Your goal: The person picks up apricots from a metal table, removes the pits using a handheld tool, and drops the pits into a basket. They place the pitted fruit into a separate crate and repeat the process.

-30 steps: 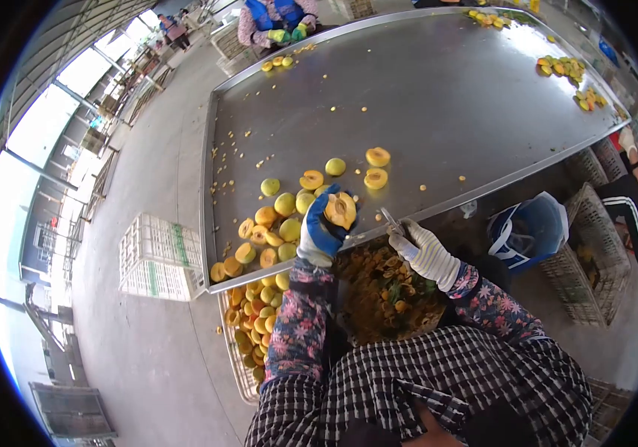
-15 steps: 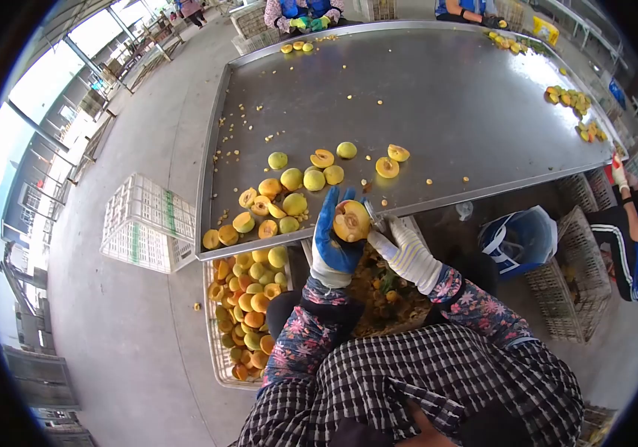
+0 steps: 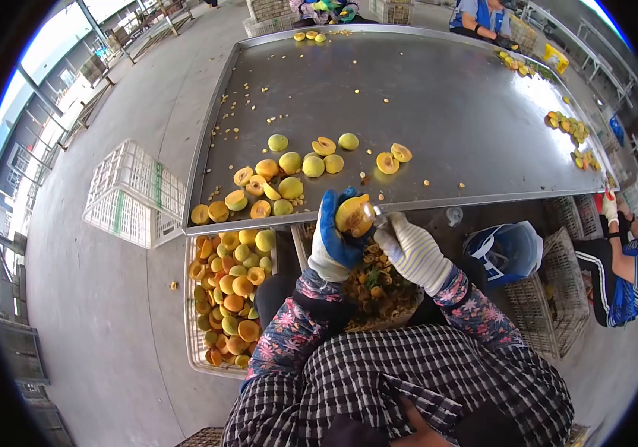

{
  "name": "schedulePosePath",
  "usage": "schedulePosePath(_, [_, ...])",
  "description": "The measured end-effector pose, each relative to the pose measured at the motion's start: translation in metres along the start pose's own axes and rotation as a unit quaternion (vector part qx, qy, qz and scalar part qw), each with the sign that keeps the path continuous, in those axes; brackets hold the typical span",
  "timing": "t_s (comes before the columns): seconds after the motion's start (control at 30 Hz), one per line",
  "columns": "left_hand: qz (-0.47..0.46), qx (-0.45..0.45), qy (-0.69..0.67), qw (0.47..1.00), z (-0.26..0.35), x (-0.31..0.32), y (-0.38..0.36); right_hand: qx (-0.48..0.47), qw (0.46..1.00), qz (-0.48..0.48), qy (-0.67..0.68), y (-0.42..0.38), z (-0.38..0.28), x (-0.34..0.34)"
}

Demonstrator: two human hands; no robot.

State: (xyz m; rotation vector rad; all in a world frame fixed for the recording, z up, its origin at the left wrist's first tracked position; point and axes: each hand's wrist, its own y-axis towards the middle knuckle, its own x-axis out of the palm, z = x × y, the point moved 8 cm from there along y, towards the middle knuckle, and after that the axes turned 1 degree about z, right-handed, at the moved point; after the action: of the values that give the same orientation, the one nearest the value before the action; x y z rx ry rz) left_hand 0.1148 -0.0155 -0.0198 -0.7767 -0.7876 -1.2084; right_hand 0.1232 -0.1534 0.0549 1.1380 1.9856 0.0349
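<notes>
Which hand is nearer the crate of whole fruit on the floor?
Left. The left hand holds a fruit half just right of the crate; the right hand is farther right.

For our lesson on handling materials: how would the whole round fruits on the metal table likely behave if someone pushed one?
The whole fruits look round and smooth, so one would probably roll across the flat metal table. The raised rim would likely stop it. Halved fruits lying nearby seem likelier to slide than roll.
</notes>
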Motion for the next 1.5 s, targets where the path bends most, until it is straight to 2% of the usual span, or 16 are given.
schedulePosePath(0.07, [-0.081,0.161,0.242,0.953,0.006,0.010,-0.005,0.011,0.998,-0.008,-0.062,-0.003,-0.001,0.005])
schedulePosePath(0.3, [-0.022,0.064,0.088,0.994,-0.005,0.015,-0.002,-0.026,0.989,0.005,-0.145,-0.016,0.011,0.024])
schedulePosePath(0.37, [0.012,0.006,-0.048,0.999,-0.021,0.001,0.003,-0.024,0.992,0.013,-0.123,-0.023,0.021,0.036])
schedulePosePath(0.47, [0.006,0.086,0.147,0.985,-0.017,-0.006,0.003,-0.040,0.995,0.017,-0.091,-0.028,0.029,0.052])
schedulePosePath(0.6, [-0.033,0.145,0.349,0.925,-0.015,-0.013,0.002,0.086,0.977,-0.163,-0.105,-0.029,0.028,0.044])
schedulePosePath(0.67, [-0.116,0.136,0.426,0.887,-0.010,-0.001,-0.002,0.131,0.958,-0.234,-0.099,-0.033,0.039,0.050])
schedulePosePath(0.77, [-0.103,0.048,0.163,0.980,-0.020,-0.007,0.002,0.104,0.978,-0.136,0.123,-0.035,0.041,0.058])
schedulePosePath(0.87, [-0.005,-0.020,0.030,0.999,-0.028,-0.018,0.008,0.096,0.969,-0.167,0.156,-0.033,0.049,0.059])
schedulePosePath(0.9, [0.041,-0.042,0.003,0.998,-0.031,-0.027,0.009,0.012,0.979,-0.120,0.164,-0.028,0.046,0.058])
schedulePosePath(1.03, [0.005,-0.008,0.055,0.998,-0.032,-0.049,0.018,0.137,0.961,-0.242,-0.009,-0.022,0.035,0.049])
schedulePosePath(1.1, [0.010,-0.058,0.023,0.998,-0.029,-0.044,0.015,0.135,0.965,-0.225,0.022,-0.025,0.031,0.055])
schedulePosePath(1.27, [-0.092,0.023,0.259,0.961,-0.012,-0.024,0.005,0.078,0.965,-0.176,0.180,-0.036,0.037,0.069])
schedulePosePath(1.37, [-0.051,-0.074,0.178,0.980,-0.020,-0.038,0.019,0.098,0.957,-0.265,0.070,-0.040,0.051,0.083])
schedulePosePath(1.4, [-0.027,-0.129,0.107,0.985,-0.027,-0.045,0.020,0.142,0.948,-0.249,0.141,-0.045,0.052,0.083])
schedulePosePath(1.43, [-0.023,-0.096,0.167,0.981,-0.024,-0.042,0.018,0.182,0.932,-0.232,0.210,-0.044,0.041,0.079])
schedulePosePath(1.5, [-0.003,-0.104,0.100,0.989,-0.031,-0.049,0.019,0.298,0.866,-0.238,0.325,-0.049,0.031,0.074])
